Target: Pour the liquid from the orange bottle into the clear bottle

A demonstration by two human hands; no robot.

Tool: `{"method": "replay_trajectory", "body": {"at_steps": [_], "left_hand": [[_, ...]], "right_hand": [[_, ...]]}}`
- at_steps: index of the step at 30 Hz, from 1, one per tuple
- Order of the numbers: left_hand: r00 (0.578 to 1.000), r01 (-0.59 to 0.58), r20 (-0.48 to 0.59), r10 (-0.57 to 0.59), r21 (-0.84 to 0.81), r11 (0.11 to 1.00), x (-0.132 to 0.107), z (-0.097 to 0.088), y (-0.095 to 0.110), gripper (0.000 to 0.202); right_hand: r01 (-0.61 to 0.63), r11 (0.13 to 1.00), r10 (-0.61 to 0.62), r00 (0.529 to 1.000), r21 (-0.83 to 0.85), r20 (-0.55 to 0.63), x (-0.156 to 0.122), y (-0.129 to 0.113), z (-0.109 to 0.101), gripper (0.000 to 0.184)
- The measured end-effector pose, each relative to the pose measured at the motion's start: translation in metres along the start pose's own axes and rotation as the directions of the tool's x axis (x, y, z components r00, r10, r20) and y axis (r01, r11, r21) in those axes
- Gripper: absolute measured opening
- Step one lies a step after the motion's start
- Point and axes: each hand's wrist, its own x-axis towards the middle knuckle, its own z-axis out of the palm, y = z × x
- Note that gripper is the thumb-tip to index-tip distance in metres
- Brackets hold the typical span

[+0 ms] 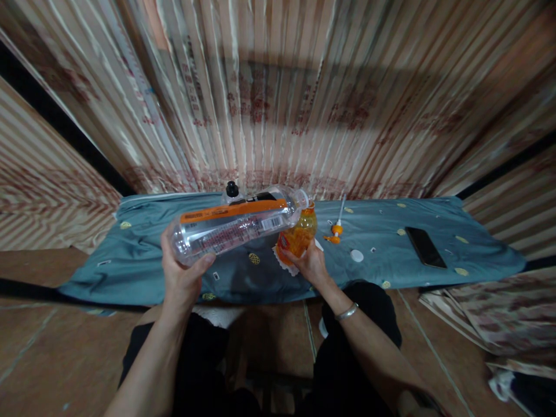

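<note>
My left hand [182, 277] grips the base of a large clear plastic bottle [237, 225] with an orange label stripe. The bottle is tipped on its side, its open mouth over a smaller orange bottle [299, 234]. My right hand [309, 263] is closed round the lower part of that orange bottle, which stands upright on a low surface covered by a teal cloth [143, 255]. A white paper doily [284, 262] lies under the orange bottle. A metal bangle sits on my right wrist.
On the cloth lie an orange pump head with a white tube [335, 230], a white cap [357, 255], a black phone [425, 247] and a black-capped bottle [231, 191] behind the clear one. Striped curtains hang behind. Folded fabric lies on the floor at right.
</note>
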Motion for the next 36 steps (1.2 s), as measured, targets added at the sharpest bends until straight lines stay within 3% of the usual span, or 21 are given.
{"method": "replay_trajectory", "body": {"at_steps": [18, 27, 36], "left_hand": [[1.000, -0.030, 0.008, 0.030, 0.043, 0.999, 0.0000, -0.0030, -0.0041, 0.093], [0.999, -0.022, 0.031, 0.020, 0.047, 0.999, -0.0002, -0.0020, -0.0005, 0.090], [1.000, 0.012, -0.012, -0.013, -0.042, 0.999, 0.0007, -0.0013, -0.0021, 0.095]], "right_hand": [[-0.016, 1.000, 0.016, 1.000, -0.023, 0.003, -0.0004, -0.0027, -0.0003, 0.079], [-0.019, 1.000, 0.019, 1.000, -0.020, 0.014, -0.0001, -0.0037, -0.0017, 0.085], [-0.002, 1.000, 0.002, 1.000, -0.005, -0.008, -0.0001, 0.0003, 0.0011, 0.086]]}}
